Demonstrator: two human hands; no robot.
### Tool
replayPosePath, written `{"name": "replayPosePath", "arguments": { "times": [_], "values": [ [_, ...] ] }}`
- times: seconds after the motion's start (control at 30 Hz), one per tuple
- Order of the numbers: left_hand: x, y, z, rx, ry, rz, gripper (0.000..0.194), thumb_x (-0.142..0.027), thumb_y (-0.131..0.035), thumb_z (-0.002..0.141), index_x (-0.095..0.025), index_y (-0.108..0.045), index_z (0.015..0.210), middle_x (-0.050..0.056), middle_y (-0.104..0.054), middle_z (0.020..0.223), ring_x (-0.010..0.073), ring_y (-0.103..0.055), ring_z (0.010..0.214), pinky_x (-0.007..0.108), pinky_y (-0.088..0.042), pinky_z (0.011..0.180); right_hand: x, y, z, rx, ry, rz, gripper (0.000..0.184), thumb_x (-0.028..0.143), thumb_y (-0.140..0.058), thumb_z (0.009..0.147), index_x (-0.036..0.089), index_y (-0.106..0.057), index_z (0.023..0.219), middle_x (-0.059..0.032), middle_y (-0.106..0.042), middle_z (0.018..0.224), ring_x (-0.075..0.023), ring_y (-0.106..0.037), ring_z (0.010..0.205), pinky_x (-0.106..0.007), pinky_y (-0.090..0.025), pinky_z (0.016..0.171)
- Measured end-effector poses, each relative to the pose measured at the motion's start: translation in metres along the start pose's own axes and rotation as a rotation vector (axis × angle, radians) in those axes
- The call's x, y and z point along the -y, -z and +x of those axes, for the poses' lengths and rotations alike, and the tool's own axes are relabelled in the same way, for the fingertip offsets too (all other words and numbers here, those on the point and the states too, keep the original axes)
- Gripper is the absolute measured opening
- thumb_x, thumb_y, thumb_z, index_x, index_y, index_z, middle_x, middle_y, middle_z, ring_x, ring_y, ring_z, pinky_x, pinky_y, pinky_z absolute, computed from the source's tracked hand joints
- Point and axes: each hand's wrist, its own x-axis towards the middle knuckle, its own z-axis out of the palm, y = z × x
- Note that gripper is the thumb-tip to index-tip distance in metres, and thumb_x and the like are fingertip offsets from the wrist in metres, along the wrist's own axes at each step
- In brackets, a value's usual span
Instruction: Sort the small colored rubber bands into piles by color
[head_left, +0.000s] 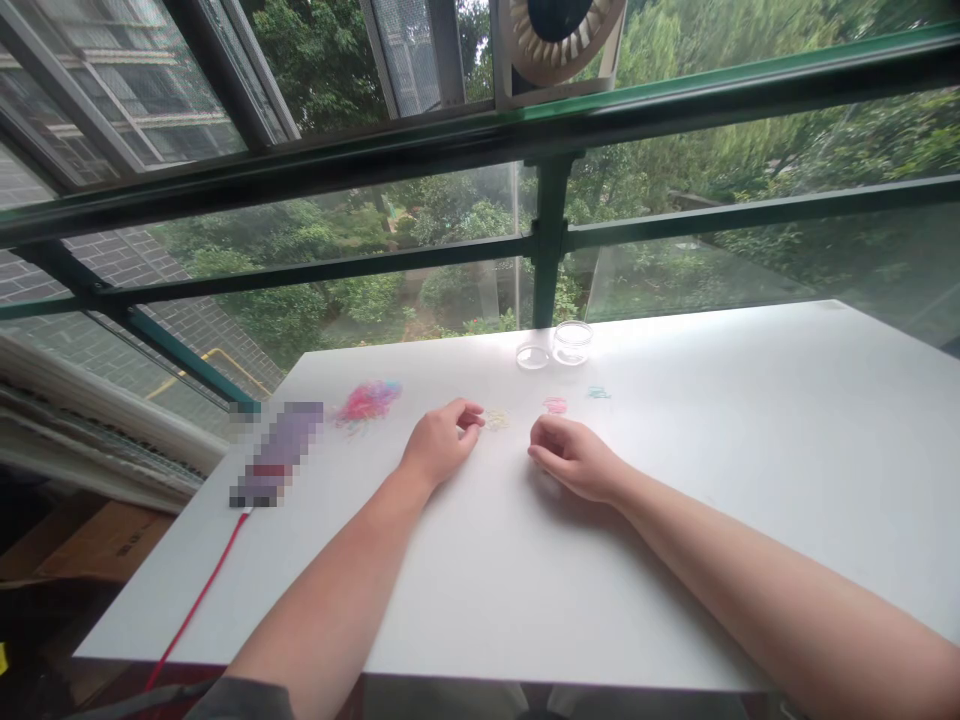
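Note:
My left hand (444, 440) rests on the white table with its fingers bent and the thumb a little apart from them. Its fingertips are beside a small patch of pale yellow pieces (496, 420), thin and loop-like, perhaps small rubber bands. My right hand (570, 455) is curled closed just in front of a little pink pile (555, 405); whatever its fingers hold, if anything, is hidden. Beyond it, to the right, is a small teal group (598, 392). A larger mixed heap of pink, red, blue and other coloured pieces (369, 402) lies left of my left hand.
Near the table's far edge stand a clear round jar (572, 343) and, beside it, a clear round lid (532, 356). A blurred-out phone-like object (277, 455) with a red cable (199, 605) lies at the left. Green window railings (551, 240) run behind the white table (525, 610).

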Motion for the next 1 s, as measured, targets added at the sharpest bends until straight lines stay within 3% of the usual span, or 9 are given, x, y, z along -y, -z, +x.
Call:
{"name": "replayPosePath", "arguments": {
  "times": [0.6, 0.83, 1.0],
  "values": [
    [0.008, -0.002, 0.004, -0.118, -0.019, 0.007, 0.018, -0.022, -0.053, 0.076, -0.02, -0.063, 0.092, 0.001, -0.069, 0.086, 0.0133, -0.063, 0.076, 0.024, -0.049, 0.072, -0.002, -0.001, 0.0, -0.008, 0.003, -0.023, 0.009, 0.022, -0.046, 0.082, 0.021, -0.044, 0.073, 0.0032, -0.047, 0.062, -0.0117, -0.044, 0.055, -0.026, -0.036, 0.054],
    [0.012, -0.003, 0.002, -0.127, 0.132, 0.043, 0.018, -0.03, -0.055, 0.076, -0.021, -0.067, 0.085, 0.0, -0.069, 0.072, 0.0126, -0.061, 0.066, 0.022, -0.045, 0.06, -0.008, 0.002, 0.001, -0.02, 0.032, -0.077, 0.009, 0.026, -0.045, 0.083, 0.022, -0.044, 0.076, 0.0009, -0.053, 0.063, -0.0155, -0.05, 0.059, -0.031, -0.041, 0.059],
    [0.036, 0.021, -0.007, -0.153, 0.327, 0.098, 0.019, -0.035, -0.06, 0.072, -0.019, -0.068, 0.08, 0.002, -0.069, 0.073, 0.0138, -0.062, 0.066, 0.022, -0.044, 0.059, -0.01, 0.003, 0.003, -0.056, 0.083, -0.147, 0.009, 0.026, -0.046, 0.082, 0.023, -0.045, 0.074, 0.0007, -0.054, 0.061, -0.0165, -0.051, 0.059, -0.033, -0.042, 0.062]
  ]
}}
